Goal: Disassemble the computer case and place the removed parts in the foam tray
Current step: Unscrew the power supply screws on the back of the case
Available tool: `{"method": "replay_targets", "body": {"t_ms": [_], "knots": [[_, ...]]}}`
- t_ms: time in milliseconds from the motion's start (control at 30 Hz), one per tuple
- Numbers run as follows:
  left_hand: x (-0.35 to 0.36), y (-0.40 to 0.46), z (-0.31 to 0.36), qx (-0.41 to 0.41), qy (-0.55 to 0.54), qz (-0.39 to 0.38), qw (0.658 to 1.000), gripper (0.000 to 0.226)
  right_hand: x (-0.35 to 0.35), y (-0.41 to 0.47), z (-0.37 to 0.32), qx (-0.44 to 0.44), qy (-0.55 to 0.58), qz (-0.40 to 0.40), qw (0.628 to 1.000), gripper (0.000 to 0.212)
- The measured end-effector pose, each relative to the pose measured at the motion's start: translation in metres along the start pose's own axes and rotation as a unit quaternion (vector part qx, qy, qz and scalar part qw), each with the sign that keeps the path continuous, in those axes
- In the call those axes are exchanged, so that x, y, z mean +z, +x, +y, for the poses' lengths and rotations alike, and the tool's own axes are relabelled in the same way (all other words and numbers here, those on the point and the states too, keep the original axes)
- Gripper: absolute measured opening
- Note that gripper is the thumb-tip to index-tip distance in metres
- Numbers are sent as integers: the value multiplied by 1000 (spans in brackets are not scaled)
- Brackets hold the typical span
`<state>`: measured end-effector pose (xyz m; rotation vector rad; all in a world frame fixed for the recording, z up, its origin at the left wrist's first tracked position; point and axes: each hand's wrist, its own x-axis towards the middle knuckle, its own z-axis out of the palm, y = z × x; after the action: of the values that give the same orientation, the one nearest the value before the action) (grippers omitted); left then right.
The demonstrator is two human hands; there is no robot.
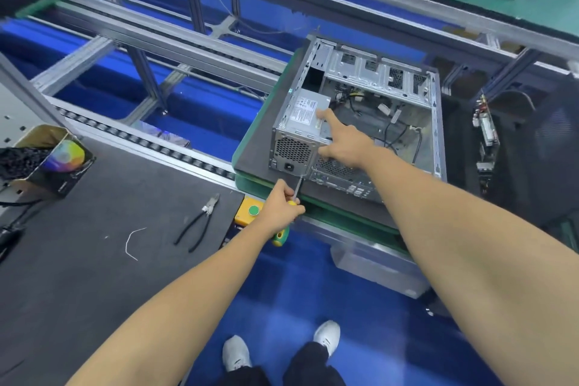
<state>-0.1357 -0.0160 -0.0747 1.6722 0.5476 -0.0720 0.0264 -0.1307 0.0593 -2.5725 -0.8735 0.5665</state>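
Yellow-green screwdriver (289, 215) gripped by left hand (279, 205); right hand (344, 144), fingers straight, presses power supply (305, 122).

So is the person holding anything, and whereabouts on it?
The left hand grips a screwdriver by its yellow-green handle. The right hand holds nothing, resting on the power supply.

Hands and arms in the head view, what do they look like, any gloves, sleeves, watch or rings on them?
Both the left hand and the right hand are bare, with no gloves. Both forearms are uncovered along all of their visible length; no sleeve edge shows in the frame. No watch, band or ring can be seen on either wrist or on the visible fingers.
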Motion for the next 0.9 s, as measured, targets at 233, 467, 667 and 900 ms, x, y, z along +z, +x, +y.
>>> {"method": "replay_targets", "body": {"t_ms": [233, 467, 667, 900], "knots": [[-1, -11, -11, -33, -139, 2, 990, 22, 1, 1, 2, 0, -13, 10, 1000, 77], [17, -21, -9, 23, 249, 77, 965, 13, 1, -1, -1, 4, -22, 16, 1000, 77], [24, -16, -12, 1, 209, 36, 977, 37, -2, -3, -2, 0, -18, 14, 1000, 76], [20, -16, -35, -18, 53, 112, 992, 28, 0, -1, -1, 1, -16, 17, 1000, 78]]}}
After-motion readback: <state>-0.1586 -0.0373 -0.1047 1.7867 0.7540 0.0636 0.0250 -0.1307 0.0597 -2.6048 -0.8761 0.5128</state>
